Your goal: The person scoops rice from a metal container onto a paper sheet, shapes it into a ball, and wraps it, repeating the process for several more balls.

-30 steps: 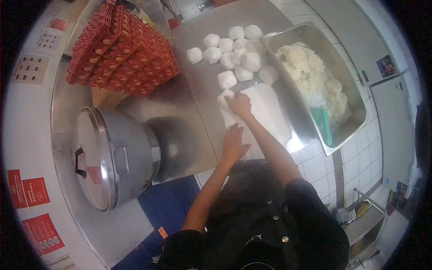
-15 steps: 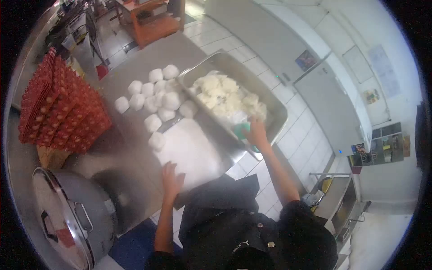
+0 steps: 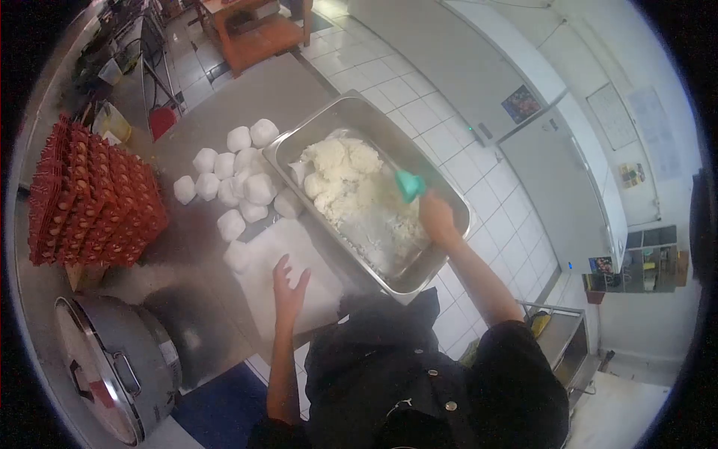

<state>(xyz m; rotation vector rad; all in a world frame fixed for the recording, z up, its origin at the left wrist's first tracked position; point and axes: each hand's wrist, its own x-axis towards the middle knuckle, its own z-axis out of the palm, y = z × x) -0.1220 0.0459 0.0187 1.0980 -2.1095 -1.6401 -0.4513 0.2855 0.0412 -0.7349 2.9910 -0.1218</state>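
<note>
My right hand [image 3: 437, 217] grips a green plastic scoop [image 3: 409, 185] above the far right side of a deep metal pan [image 3: 456, 179]. The pan holds a mound of white, crumbly food that looks like cooked rice [image 3: 340, 168]; its lower right part is thinly covered. My left hand [image 3: 289, 292] hovers over or rests on a stack of white paper sheets [image 3: 318, 266], thumb and fingers apart, with nothing in it. Several white paper-wrapped bundles [image 3: 258, 189] sit grouped on the table beyond the sheets. Motion blurs my right fingers somewhat.
Stacked red egg trays [image 3: 97, 202] stand on the left of the metal table [image 3: 202, 277]. A large lidded pot [image 3: 112, 367] is at the near left. An orange shelf unit [image 3: 262, 41] stands at the back, and grey cabinets [image 3: 449, 75] line the right.
My right hand has lifted the green scoop up from the food in the pan. My left hand has spread its thumb and fingers over the sheets. The view has shifted slightly.
</note>
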